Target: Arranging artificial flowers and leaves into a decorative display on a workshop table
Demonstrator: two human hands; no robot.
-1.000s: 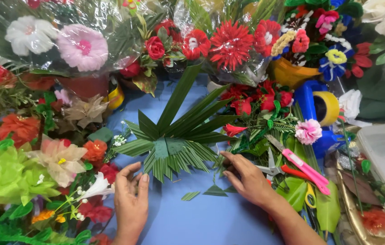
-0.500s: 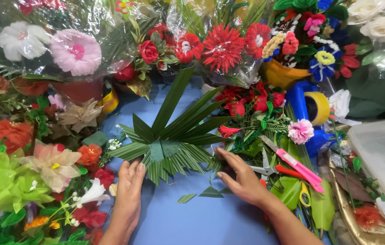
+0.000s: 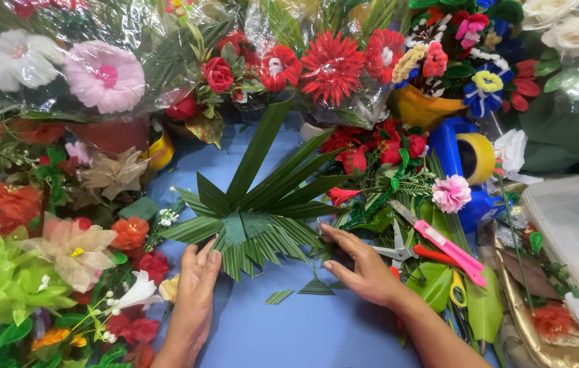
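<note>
A fan of green palm-like leaves [image 3: 255, 218] is lying in the middle of the blue table [image 3: 303, 334], between banks of artificial flowers on both sides and along the back. As far as the view is showing, the fan is looking well along: several long blades are spreading up and to the right, shorter cut strips are radiating along the lower edge, and flat leaf pieces are sitting over the centre where the stems are meeting. At least 2 small leaf offcuts [image 3: 317, 287] are lying loose on the table just below it, so trimming appears to be already done in part; whether the pieces are being fixed together cannot be told.

The left hand [image 3: 197, 276] is resting flat, palm down, fingers straight and close together, fingertips touching the lower left fringe of the fan and gripping nothing. The right hand [image 3: 364, 267] is lying open too, fingers stretched leftward, their tips pressing at the fan's lower right edge, holding nothing.

A pair of pink-handled scissors [image 3: 439, 244] is lying unused just beside the right hand, on green foliage near a yellow tape roll [image 3: 477, 158].
</note>
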